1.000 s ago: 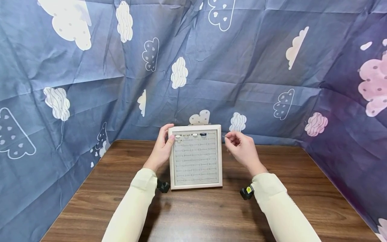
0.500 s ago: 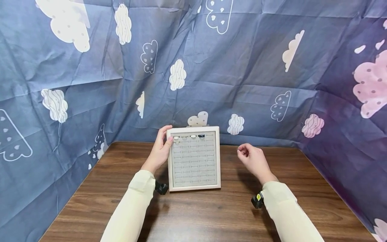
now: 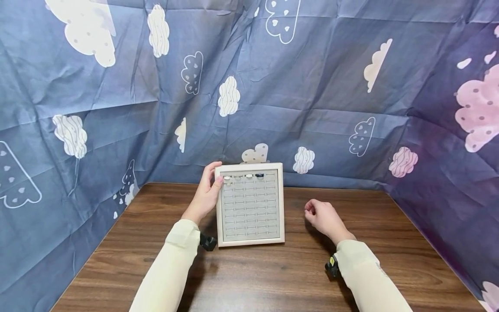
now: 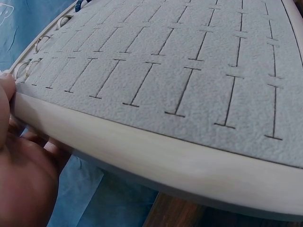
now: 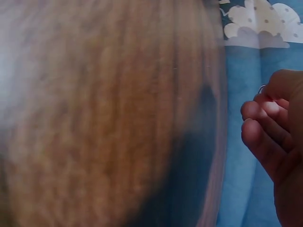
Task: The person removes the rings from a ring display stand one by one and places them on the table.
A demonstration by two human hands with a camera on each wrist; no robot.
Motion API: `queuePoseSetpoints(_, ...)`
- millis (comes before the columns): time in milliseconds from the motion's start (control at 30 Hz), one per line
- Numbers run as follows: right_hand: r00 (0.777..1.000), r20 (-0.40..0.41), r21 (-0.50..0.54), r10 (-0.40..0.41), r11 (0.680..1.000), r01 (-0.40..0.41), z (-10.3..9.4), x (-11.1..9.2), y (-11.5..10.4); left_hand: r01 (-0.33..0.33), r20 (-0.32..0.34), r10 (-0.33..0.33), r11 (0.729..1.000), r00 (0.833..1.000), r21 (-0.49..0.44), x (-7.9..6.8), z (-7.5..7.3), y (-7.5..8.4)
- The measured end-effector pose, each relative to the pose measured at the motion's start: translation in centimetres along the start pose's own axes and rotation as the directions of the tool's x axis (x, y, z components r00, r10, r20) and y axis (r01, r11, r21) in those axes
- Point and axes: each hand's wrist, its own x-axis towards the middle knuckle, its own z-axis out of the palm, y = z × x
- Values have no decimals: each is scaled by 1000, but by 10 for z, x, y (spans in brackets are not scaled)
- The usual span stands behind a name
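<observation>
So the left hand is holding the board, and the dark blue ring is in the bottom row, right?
Not quite: the dark blue ring sits in the top row, as the head view shows. The left hand is indeed holding the board.

Left hand (image 3: 203,195) gripping, right hand (image 3: 327,218) lower, fingers (image 5: 256,137) curled in a pinch, forearms (image 3: 169,264) angled inward

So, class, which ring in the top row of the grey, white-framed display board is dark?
The dark blue band ring, rightmost of four in the top row in the head view; the three rings to its left look paler.
</observation>
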Motion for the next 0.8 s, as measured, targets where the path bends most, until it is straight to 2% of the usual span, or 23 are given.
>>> queuePoseSetpoints(167, 995, 92, -40, 26, 999, -22, 5, -3, 0, 0, -1, 0, 1000, 1000, 0, 0, 0, 1)
queuePoseSetpoints(400, 984, 169, -80, 57, 996, -44, 7, -4, 2, 3, 4, -3, 1000, 1000, -7, -1, 0, 1)
queuePoseSetpoints(800, 980, 192, -97, 48, 995, -29, 8, -1, 6, -2, 4, 2, 1000, 1000, -3, -1, 1, 3)
